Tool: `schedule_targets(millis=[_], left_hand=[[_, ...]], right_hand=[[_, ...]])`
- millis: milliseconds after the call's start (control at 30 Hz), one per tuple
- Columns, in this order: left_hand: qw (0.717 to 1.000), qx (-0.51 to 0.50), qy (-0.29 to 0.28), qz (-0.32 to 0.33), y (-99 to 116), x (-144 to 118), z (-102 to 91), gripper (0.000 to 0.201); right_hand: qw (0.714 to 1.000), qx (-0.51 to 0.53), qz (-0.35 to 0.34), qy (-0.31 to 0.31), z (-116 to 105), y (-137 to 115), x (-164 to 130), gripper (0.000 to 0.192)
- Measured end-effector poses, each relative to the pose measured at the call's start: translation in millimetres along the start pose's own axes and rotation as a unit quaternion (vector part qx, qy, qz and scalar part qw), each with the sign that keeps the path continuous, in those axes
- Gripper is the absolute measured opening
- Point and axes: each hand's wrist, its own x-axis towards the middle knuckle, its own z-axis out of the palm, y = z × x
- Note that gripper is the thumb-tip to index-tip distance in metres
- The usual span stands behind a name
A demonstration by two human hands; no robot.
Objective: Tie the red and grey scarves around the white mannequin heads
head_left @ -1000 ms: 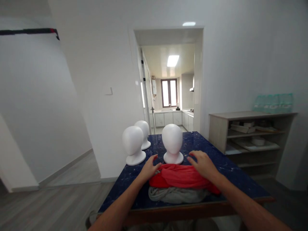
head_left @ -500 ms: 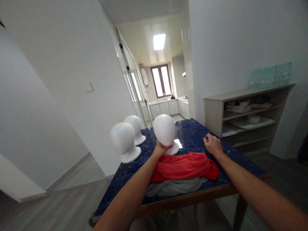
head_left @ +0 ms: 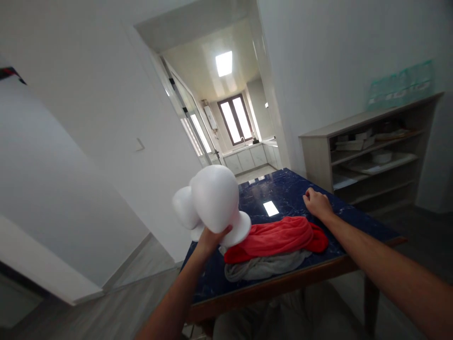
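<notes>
L hand point(head_left: 211, 237) grips the neck of a smooth white foam mannequin head point(head_left: 214, 200), fingers wrapped round it just above the flared base; the head is lifted clear of the dark blue marbled table point(head_left: 286, 200) and tilted, base toward the cloths. R hand point(head_left: 317, 204) rests on the tabletop w/ fingers curled into a loose fist, holding nothing, just beyond the far-right end of the red fabric point(head_left: 279, 234). Handling note: foam of this kind is probably light and dents easily, so hold at the neck w/ moderate pressure, keep the base level before any set-down, and keep the R hand planted for balance. Obstructions: the red fabric lies bunched on top of a grey cloth point(head_left: 262, 267) at the near table edge, directly below and beside the lifted head; the base could snag a fold or sit unevenly on it. A second white mannequin head point(head_left: 184, 209) stands close behind the held one, partly hidden by it, w/ little clearance on that side. A third cannot be made out. Further off: wooden open shelf unit point(head_left: 371, 158) w/ stacked items along the R wall, well apart from the table; doorway behind leads to a lit kitchen.
</notes>
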Motion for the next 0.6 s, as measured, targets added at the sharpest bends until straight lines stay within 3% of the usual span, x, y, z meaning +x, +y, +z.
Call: schedule_targets(millis=[133, 267, 400, 600], left_hand=[[0.992, 0.084, 0.041, -0.086, -32.7, -67.4, -76.1, 0.08], [0.981, 0.096, 0.067, -0.156, -74.4, -112.5, -119.8, 0.079], [0.978, 0.041, 0.086, -0.183, -98.3, -118.5, -124.9, 0.081], [0.975, 0.041, 0.099, -0.193, -95.2, -108.6, -109.7, 0.08]], right_hand=[[1.0, -0.007, -0.002, -0.008, -2.1, -6.2, -3.5, 0.022], [0.999, -0.027, -0.032, -0.012, -2.7, -11.8, -7.5, 0.021], [0.998, -0.045, -0.05, -0.016, 0.0, -11.5, -7.5, 0.023], [0.997, -0.051, -0.046, -0.02, 0.4, -8.8, -6.8, 0.022]])
